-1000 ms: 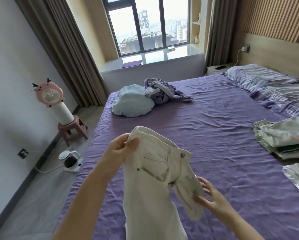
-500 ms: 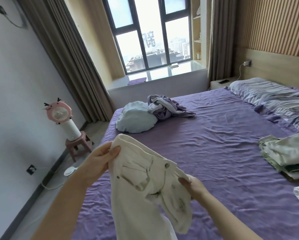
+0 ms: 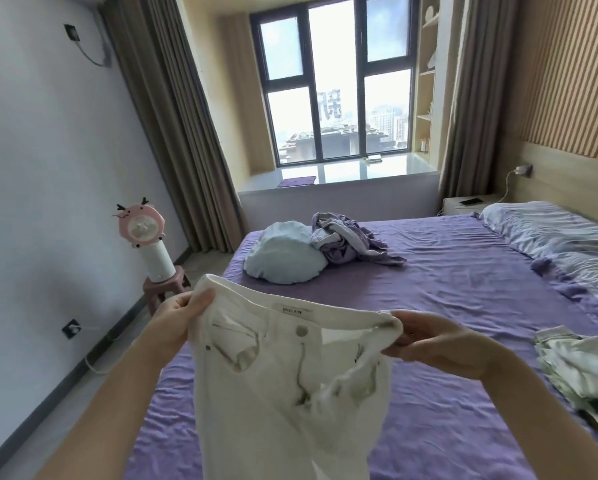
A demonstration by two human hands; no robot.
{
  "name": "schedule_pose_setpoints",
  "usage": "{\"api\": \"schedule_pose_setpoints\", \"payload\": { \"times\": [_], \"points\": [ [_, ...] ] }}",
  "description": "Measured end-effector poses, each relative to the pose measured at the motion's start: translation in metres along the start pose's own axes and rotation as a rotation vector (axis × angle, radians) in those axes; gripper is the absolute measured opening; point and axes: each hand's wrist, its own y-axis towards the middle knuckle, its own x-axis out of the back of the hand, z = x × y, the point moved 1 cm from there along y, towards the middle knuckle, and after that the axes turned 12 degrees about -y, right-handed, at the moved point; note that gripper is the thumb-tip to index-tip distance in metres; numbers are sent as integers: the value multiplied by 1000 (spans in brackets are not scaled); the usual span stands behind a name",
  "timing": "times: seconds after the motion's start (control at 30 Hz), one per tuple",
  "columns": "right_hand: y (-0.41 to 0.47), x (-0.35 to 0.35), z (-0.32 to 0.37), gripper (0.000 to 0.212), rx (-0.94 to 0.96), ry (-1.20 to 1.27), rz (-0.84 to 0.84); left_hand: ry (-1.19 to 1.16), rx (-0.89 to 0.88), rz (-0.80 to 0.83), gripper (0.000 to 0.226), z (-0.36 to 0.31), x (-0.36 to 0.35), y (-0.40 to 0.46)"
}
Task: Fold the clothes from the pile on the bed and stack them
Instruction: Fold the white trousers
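White trousers (image 3: 283, 386) hang unfolded at 6 o'clock, waistband pinched between left hand (image 3: 173, 323) and right hand (image 3: 439, 344), fingers clamped on it. Stack (image 3: 581, 368) at 3 o'clock holds finished pieces; pile (image 3: 342, 247) at 12 remains.

The bed (image 3: 446, 306) wears a wrinkled purple sheet. Near its far left corner lies a pale blue bundle (image 3: 283, 259), touching a crumpled heap of lilac clothes (image 3: 349, 242) just to its right. Striped pillows (image 3: 560, 237) rest along the headboard side. At the right edge sits a stack of folded clothes (image 3: 588, 372).
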Motion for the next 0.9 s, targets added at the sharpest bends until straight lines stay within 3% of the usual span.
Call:
{"api": "schedule_pose_setpoints", "payload": {
  "times": [0.07, 0.13, 0.2, 0.27, 0.37, 0.43, 0.53, 0.6, 0.77, 0.9],
  "points": [
    [0, -2, 7, 41, 14, -188, -119, -16, -43, 15, 33, -6, -6, 3],
    [6, -6, 17, 19, -14, -513, -420, -4, -82, 62, 27, -14, -18, 3],
    [8, -6, 28, 32, -10, -760, -676, -1, -119, 111, 24, -23, -33, 0],
    [3, -2, 39, 34, 72, -781, -826, -24, -155, 136, 21, -33, -44, -3],
    [-10, 14, 50, 19, 178, -585, -958, -34, -177, 199, 20, -38, -54, -7],
    [-10, 23, 46, 15, 93, -516, -959, 102, -196, 202, 19, -29, -60, -6],
    [-2, 31, 11, 22, -189, -737, -978, 482, -187, 122, 23, 9, -63, 0],
    [1, 28, -25, 26, -289, -808, -913, 642, -73, 126, 30, 52, -54, 3],
    [-1, 14, -124, 35, -617, -640, -683, 703, 265, 160, 36, 177, -20, -11],
    [-3, 5, -198, 23, -761, -434, -569, 645, 306, 95, 28, 251, 2, -21]
  ]
}}
